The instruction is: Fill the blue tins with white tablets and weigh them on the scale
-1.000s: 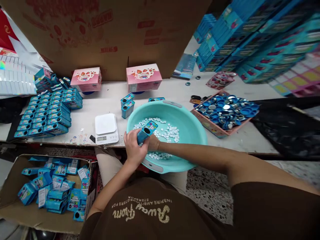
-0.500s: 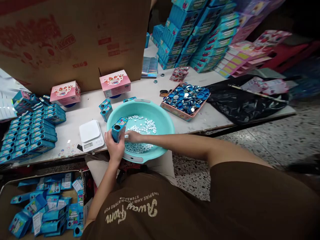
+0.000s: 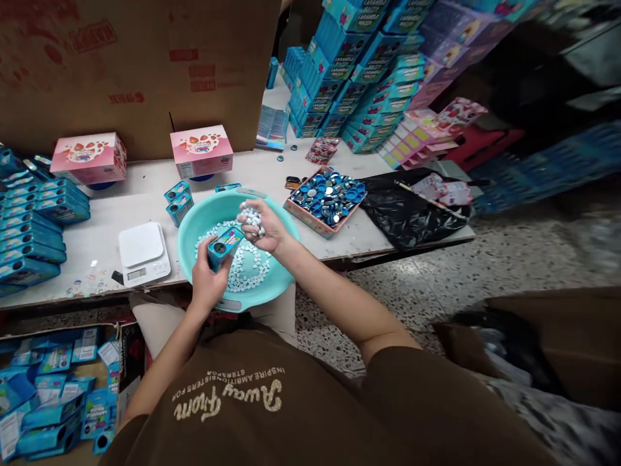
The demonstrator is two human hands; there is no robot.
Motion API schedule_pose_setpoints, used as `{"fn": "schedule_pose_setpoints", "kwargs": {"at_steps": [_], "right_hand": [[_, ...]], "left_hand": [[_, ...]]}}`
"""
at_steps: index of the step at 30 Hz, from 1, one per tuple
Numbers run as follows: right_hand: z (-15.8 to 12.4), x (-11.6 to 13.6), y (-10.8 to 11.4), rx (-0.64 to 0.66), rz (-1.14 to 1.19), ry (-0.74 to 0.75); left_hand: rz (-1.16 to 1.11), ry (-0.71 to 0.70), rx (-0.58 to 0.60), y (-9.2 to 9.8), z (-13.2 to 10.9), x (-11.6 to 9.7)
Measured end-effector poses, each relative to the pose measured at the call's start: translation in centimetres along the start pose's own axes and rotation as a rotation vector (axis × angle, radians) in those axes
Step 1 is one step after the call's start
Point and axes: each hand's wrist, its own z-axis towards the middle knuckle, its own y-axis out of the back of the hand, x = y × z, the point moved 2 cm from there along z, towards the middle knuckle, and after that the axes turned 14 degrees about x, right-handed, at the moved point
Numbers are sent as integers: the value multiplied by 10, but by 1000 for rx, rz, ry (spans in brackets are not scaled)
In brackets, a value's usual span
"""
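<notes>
Left hand [image 3: 209, 275]: wrapped round blue tin [image 3: 228, 243], hole facing up, over basin. Right hand [image 3: 270, 230]: cupped, fingers curled about white pellets [image 3: 253, 221], just beside tin; contact between the two hard to make out. Beneath: teal basin [image 3: 218, 206], more pellets inside. Leftward: scale [image 3: 140, 244]. Rightward: tray [image 3: 306, 219] of blue caps [image 3: 330, 194]

Soft, fairly even light, seemingly from overhead, whitens the table [image 3: 150, 204] around the basin [image 3: 213, 208]. Small glints dot the lids [image 3: 324, 197] right of the basin; the bag [image 3: 402, 213] beyond them shines in streaks, and the floor [image 3: 412, 278] past it carries a pale glare. Behind the basin, the carton [image 3: 140, 77] sits dim. Focus holds near the basin; far right, things smear, and wide-angle stretch tilts the stacks [image 3: 334, 77].
</notes>
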Motion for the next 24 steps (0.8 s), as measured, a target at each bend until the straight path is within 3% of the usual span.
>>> {"fn": "schedule_pose_setpoints", "kwargs": {"at_steps": [5, 11, 16, 24], "right_hand": [[-4, 11, -17, -17, 34, 102], [-2, -12, -21, -94, -105, 213], [0, -30, -16, -162, -181, 271], [-2, -32, -25, -233, -156, 298]], "left_hand": [[117, -58, 98, -9, 3, -4], [169, -70, 188, -21, 5, -9], [133, -9, 209, -26, 5, -4], [74, 22, 191, -25, 6, -1]]}}
